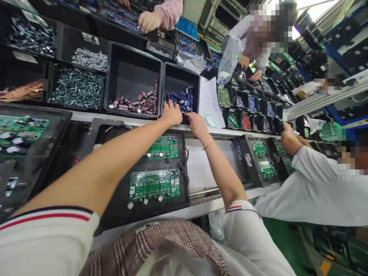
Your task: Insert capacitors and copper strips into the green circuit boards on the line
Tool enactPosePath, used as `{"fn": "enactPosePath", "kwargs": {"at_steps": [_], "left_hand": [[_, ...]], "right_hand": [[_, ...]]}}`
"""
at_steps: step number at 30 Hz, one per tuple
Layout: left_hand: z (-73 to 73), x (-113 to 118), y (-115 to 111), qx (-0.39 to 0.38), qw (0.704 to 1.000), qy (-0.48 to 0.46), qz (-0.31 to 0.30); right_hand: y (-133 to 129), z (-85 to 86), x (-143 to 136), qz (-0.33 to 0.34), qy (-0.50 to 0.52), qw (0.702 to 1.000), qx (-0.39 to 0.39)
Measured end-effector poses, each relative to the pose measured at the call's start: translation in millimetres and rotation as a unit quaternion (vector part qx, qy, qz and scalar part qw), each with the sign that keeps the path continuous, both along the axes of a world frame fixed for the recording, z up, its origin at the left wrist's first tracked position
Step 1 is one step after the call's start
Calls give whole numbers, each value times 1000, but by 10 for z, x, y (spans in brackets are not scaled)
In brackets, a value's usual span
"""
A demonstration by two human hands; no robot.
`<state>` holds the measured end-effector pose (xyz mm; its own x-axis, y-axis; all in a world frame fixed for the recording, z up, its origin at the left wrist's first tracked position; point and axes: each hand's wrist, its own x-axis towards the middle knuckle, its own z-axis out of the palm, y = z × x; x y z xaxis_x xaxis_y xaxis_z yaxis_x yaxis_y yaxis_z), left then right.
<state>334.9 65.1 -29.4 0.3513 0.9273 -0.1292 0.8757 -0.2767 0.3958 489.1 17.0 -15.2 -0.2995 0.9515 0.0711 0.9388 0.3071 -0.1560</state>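
Note:
My left hand (172,114) reaches over the front wall of a black bin (181,78). Its fingers are a little apart and touch the blue capacitors (188,99) heaped inside. Beside it, my right hand (197,124) is at the bin's front right edge, thumb and fingers drawn together; whatever is between the fingertips is too small to make out. Below my arms, a black tray holds two green circuit boards, the nearer board (155,183) and the farther board (164,147), partly behind my left forearm. Round white-topped parts stand along their lower edges.
Left of the blue capacitors stands a bin of brown capacitors (136,102), then bins of small parts (77,87). A paper sheet (211,97) lies to the right, before small bins (246,120). Co-workers' hands (150,22) appear across the line; another person's arm (290,140) is at right.

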Motion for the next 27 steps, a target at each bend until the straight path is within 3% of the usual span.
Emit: {"fn": "enactPosePath", "kwargs": {"at_steps": [4, 10, 13, 16, 19, 22, 24, 27], "left_hand": [[-97, 61, 161, 15, 1000, -9, 25], [-84, -9, 237, 50, 998, -2, -29], [-52, -78, 210, 67, 994, 5, -82], [-40, -185, 212, 70, 987, 12, -141], [-64, -278, 251, 90, 974, 21, -207], [-91, -313, 296, 78, 964, -17, -254], [-85, -309, 319, 13, 967, -110, -228], [-24, -274, 354, -79, 950, -278, -115]], "right_hand": [[274, -68, -7, 33, -32, 998, -33], [424, 0, 73, 33, -25, 997, -62], [364, 83, 170, 39, 13, 997, -59], [116, 156, 255, 35, 176, 982, -62], [-265, 190, 273, 30, 358, 926, -119], [-665, 160, 205, 24, 418, 892, -172], [-896, 107, 127, 30, 403, 898, -171], [-1134, 12, -9, 74, 302, 942, -125]]}}
